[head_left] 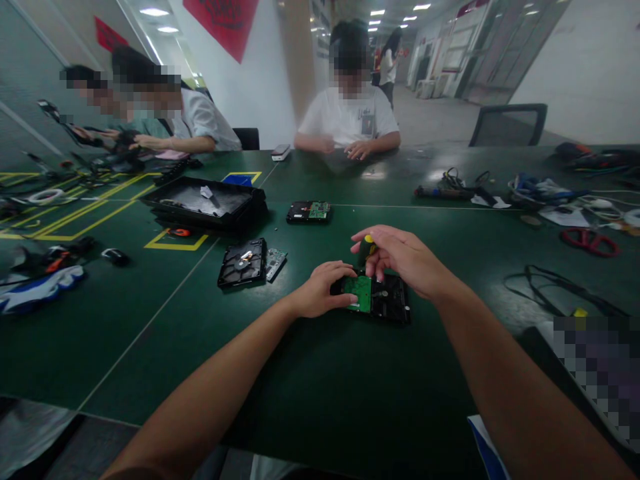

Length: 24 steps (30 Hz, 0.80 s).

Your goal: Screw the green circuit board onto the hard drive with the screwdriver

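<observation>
Rectangular black hard drive [395, 301], flat green board [364, 293]; yellow-topped screwdriver [367, 249].

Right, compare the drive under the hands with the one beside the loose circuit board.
The first drive has a green board on its face; the second drive shows only a ribbed black face, with a circuit board beside it. The left hand holds the first drive, while no hand touches the second drive. Both are black-bodied and rest on the green tabletop.
</observation>
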Each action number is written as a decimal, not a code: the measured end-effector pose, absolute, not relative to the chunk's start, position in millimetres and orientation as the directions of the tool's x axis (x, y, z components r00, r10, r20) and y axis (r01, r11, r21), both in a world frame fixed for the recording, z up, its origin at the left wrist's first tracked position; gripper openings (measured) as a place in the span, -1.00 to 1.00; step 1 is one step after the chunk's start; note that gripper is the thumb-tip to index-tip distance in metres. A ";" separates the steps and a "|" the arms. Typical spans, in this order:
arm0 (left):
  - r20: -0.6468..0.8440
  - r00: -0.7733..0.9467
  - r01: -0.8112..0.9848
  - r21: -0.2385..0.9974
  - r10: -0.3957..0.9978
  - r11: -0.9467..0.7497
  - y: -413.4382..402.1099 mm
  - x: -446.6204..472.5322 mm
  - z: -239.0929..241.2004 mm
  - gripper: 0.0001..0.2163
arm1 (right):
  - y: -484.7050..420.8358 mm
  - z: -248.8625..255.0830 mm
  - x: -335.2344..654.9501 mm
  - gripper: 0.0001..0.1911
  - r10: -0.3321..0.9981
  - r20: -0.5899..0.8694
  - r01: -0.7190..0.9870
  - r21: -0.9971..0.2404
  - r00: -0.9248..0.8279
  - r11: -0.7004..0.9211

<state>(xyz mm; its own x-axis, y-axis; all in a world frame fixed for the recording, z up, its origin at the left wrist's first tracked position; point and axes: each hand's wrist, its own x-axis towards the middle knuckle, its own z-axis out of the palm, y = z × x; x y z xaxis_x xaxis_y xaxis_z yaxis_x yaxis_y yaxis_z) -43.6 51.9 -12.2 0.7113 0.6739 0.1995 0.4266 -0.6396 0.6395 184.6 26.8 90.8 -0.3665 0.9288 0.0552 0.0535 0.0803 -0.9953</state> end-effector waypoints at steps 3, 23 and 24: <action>0.201 0.711 0.427 0.638 0.674 -0.641 51.8 -44.0 -12.2 -0.48 | 27.6 89.9 185.1 -0.69 0.937 0.057 0.046 -0.996 -0.344 0.078; 0.193 0.710 0.433 0.639 0.677 -0.636 51.1 -44.0 -11.3 -0.49 | 22.2 92.5 180.7 -0.72 0.929 0.070 0.064 -0.993 -0.362 0.099; 0.197 0.710 0.431 0.637 0.676 -0.639 51.2 -44.1 -11.7 -0.49 | 22.3 92.2 181.3 -0.73 0.931 0.079 0.097 -0.988 -0.355 0.121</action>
<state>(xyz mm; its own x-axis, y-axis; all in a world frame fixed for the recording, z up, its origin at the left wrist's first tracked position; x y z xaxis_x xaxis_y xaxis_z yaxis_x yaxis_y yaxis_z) -44.1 51.2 -11.7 0.7102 0.6758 0.1972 0.4313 -0.6390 0.6369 181.3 22.3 92.2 -0.3551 0.9315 0.0791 0.0969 0.1209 -0.9879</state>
